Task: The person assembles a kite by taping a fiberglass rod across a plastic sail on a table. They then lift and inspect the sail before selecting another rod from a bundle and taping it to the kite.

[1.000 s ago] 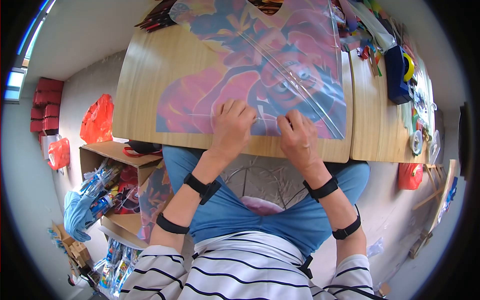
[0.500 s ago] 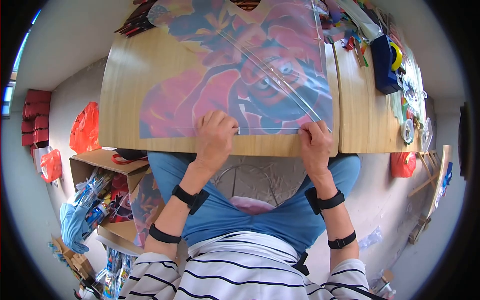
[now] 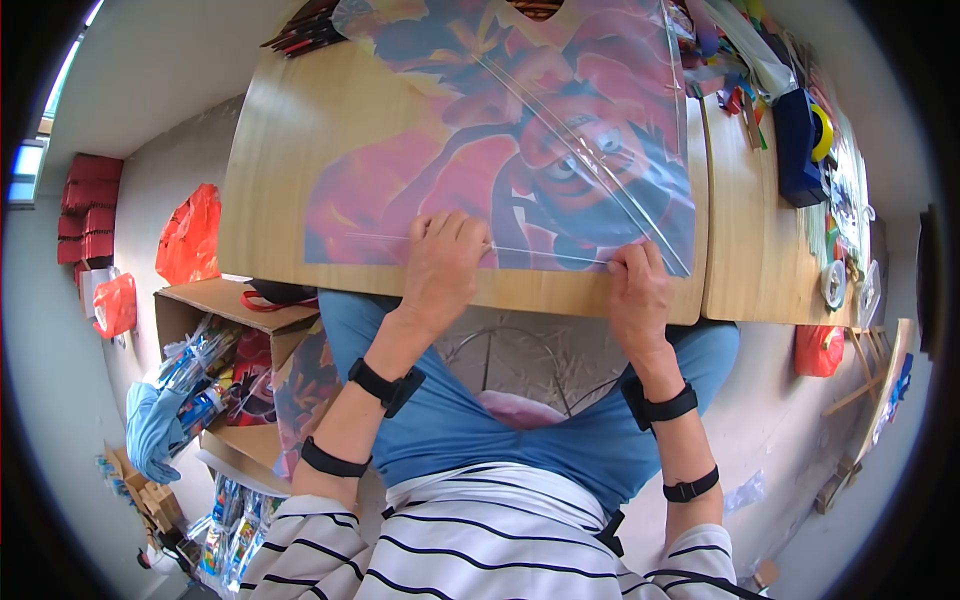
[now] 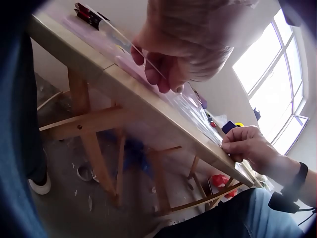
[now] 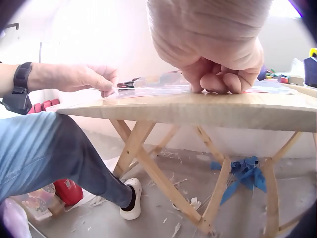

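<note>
A printed, glossy plastic sheet [image 3: 400, 190] with a pink, purple and blue cartoon face lies on the wooden table. Along its near edge runs a thin whitish rod [image 3: 550, 254], roughly parallel to the table edge. My left hand [image 3: 443, 265] pinches this rod near its middle; in the left wrist view the rod [image 4: 119, 32] passes between thumb and fingers. At the sheet's near right corner, my right hand [image 3: 640, 300] pinches the rod's right end with curled fingers, close over the tabletop. Two more thin clear rods [image 3: 570, 150] lie diagonally across the printed face.
A blue tape dispenser [image 3: 798, 150] with yellow tape stands on the adjoining table [image 3: 750, 260]. Dark red sticks [image 3: 305, 30] lie at the far left corner. Below left is an open cardboard box [image 3: 215, 295] with packaged goods. Colourful scraps lie at the back right.
My right hand has moved away from the left, along the near edge to the sheet's right corner. The left hand has shifted slightly left over the sheet, still gripping the rod.
</note>
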### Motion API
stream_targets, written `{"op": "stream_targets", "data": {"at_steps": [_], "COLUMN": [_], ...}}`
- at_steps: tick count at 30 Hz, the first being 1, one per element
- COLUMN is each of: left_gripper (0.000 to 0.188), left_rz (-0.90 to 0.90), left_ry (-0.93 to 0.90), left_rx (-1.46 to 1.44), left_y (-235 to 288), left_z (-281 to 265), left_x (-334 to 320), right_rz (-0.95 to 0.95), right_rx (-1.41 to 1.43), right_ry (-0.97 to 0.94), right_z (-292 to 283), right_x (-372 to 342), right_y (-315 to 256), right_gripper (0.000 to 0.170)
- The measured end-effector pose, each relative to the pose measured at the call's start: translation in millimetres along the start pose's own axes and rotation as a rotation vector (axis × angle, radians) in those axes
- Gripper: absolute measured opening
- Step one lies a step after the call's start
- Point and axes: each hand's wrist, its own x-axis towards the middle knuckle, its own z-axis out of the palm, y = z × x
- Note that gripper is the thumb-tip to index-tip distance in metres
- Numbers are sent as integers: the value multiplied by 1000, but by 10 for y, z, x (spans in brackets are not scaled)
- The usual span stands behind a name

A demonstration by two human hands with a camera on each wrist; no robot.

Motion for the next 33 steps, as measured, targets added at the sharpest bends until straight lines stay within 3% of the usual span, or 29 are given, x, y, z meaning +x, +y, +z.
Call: {"op": "stream_targets", "data": {"at_steps": [6,12,18,23,33], "left_gripper": [4,7,6,8,9], "left_rz": [49,195,31,14,41], "left_ry": [-31,85,81,63,37], "left_rx": [-71,61,-53,-49,-17], "left_y": [-13,-68,-15,22,12], "left_z": [-87,9,55,45,80], "left_x": [79,-33,-123,-95,-73], "right_rz": [17,27,37,142,106], "right_rx": [-15,46,79,85,107], "right_ry": [-1,39,21,56,40], "right_z": [9,30,-22,-85,-33], "right_x": [-4,-25,-6,-35,-34], "right_y": [-4,16,27,87,-74], "right_gripper": [9,11,12,11,11]}}
